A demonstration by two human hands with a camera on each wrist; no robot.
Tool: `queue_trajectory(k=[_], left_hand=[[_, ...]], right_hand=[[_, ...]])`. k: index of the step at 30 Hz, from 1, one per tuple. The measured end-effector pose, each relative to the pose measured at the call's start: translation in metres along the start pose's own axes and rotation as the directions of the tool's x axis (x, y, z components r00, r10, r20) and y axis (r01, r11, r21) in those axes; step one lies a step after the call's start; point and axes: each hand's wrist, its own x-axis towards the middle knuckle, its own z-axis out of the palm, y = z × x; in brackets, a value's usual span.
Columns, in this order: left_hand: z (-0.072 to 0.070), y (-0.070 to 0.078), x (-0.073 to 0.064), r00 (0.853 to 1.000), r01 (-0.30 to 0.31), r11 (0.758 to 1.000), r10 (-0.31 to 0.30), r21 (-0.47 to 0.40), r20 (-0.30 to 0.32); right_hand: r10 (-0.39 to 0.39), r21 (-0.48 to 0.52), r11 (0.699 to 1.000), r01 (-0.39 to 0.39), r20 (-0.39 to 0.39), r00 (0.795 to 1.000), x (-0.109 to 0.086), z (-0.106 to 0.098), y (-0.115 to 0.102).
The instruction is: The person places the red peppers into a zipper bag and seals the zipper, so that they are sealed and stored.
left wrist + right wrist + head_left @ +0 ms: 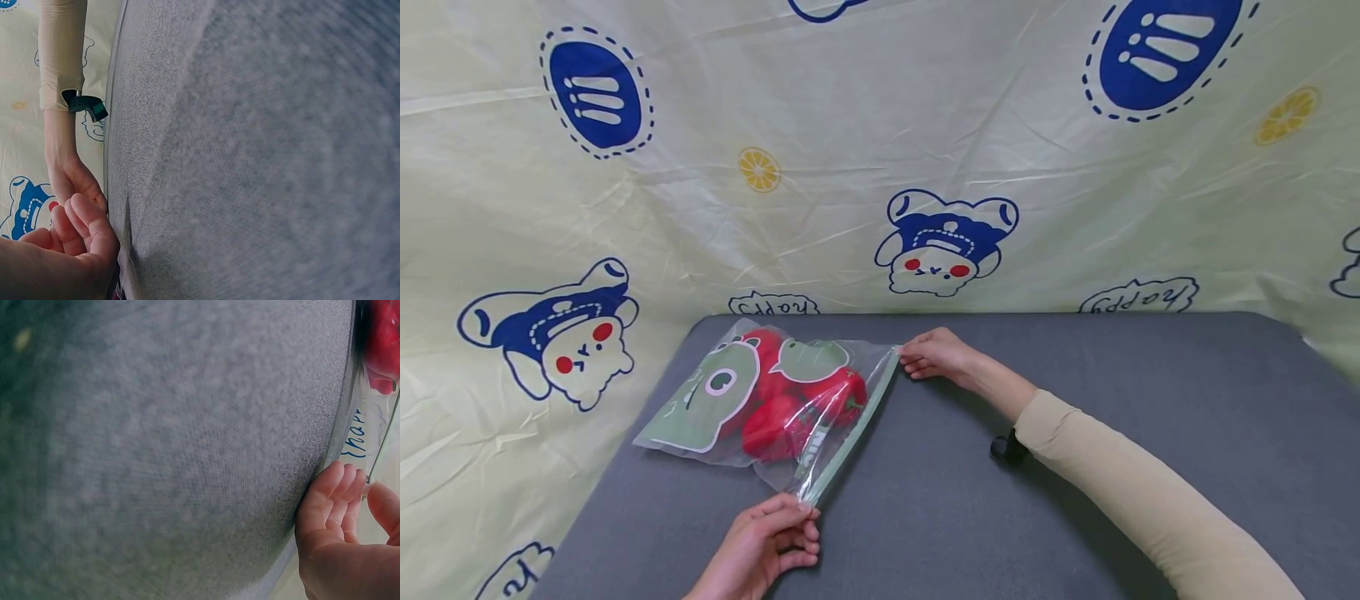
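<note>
A clear plastic zip bag (pixel 741 446) with green cartoon prints lies on the grey table at the left. Several red vegetables (pixel 773 429), apparently bell peppers or tomatoes, are inside it. My left hand (pixel 758 542) pinches the near corner of the bag's green-edged mouth strip (pixel 859 425). At the far corner of that strip, my right hand (pixel 942 354) pinches the edge with thumb and fingers. The strip runs taut between both hands. In the right wrist view, the right hand (pixel 337 519) holds the bag's edge, with red contents (pixel 382 344) above. The left wrist view hides the bag almost wholly.
The grey table (pixel 1075 375) stretches to the right of the bag. A pale cloth (pixel 835 100) with blue cartoon prints hangs behind the table and down its left side. A black wrist camera (pixel 1009 450) hangs below the right sleeve.
</note>
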Motion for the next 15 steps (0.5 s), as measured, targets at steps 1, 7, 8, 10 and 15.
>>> queue_trajectory(k=[1,7,8,10,15], left_hand=[[0.0001,0.0003,-0.0003,1.000,0.002,1.000,-0.002,-0.003,0.002],[0.0013,0.0004,-0.0003,1.000,0.006,1.000,-0.005,-0.017,0.009],[0.0014,0.0000,-0.0001,1.000,0.007,1.000,-0.007,-0.017,0.012],[0.0012,-0.0014,0.0000,1.000,0.013,1.000,-0.013,-0.020,0.017],[-0.0007,-0.0051,-0.0010,0.999,0.026,1.000,-0.026,-0.016,0.025]], right_hand=[[0.001,0.004,1.000,-0.001,-0.002,1.000,0.0001,-0.0001,0.0001],[0.009,0.012,1.000,-0.009,-0.028,1.000,-0.0022,-0.0003,0.0001],[0.008,0.011,1.000,-0.007,-0.032,0.999,-0.0028,-0.0002,0.0002],[0.001,0.003,1.000,-0.001,-0.033,0.999,-0.0039,0.0000,0.0008],[-0.010,-0.006,1.000,0.010,-0.045,0.999,-0.0069,0.0014,0.0019]])
